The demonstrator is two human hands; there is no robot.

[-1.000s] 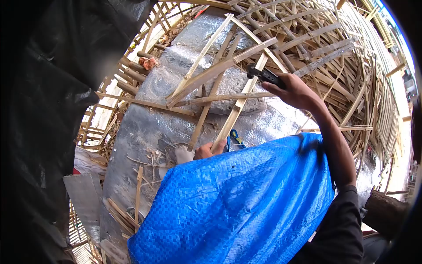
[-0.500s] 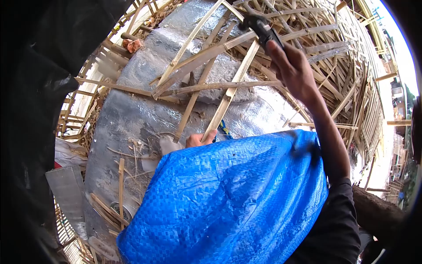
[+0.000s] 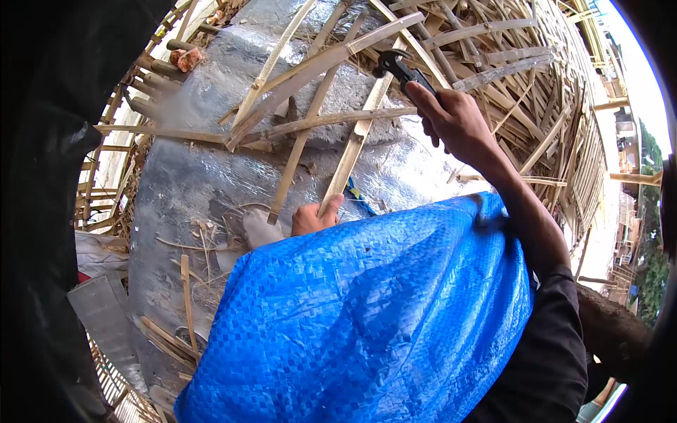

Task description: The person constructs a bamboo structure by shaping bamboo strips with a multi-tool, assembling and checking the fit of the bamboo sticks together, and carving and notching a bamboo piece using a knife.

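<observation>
My right hand (image 3: 451, 116) grips a black claw hammer (image 3: 396, 68), its head beside the upper part of a pale bamboo strip (image 3: 358, 139). Below, my left hand (image 3: 316, 217) is closed around the lower end of that strip, with its wrist hidden by a blue woven sheet (image 3: 352, 310) over my lap. The strip slants up and crosses a long curved bamboo piece (image 3: 331, 121). A blue and yellow object (image 3: 358, 196), partly hidden, lies just right of my left hand.
A large heap of bamboo strips (image 3: 529, 92) fills the upper right. Short bamboo pieces (image 3: 169, 342) lie at the lower left on the silvery ground sheet (image 3: 166, 233). Dark plastic (image 3: 42, 176) hangs at left. A thick log (image 3: 610, 321) is at the lower right.
The hammer rose towards the top of the view, then came back down beside the strip. My left hand keeps its hold, and the whole view has shifted a little.
</observation>
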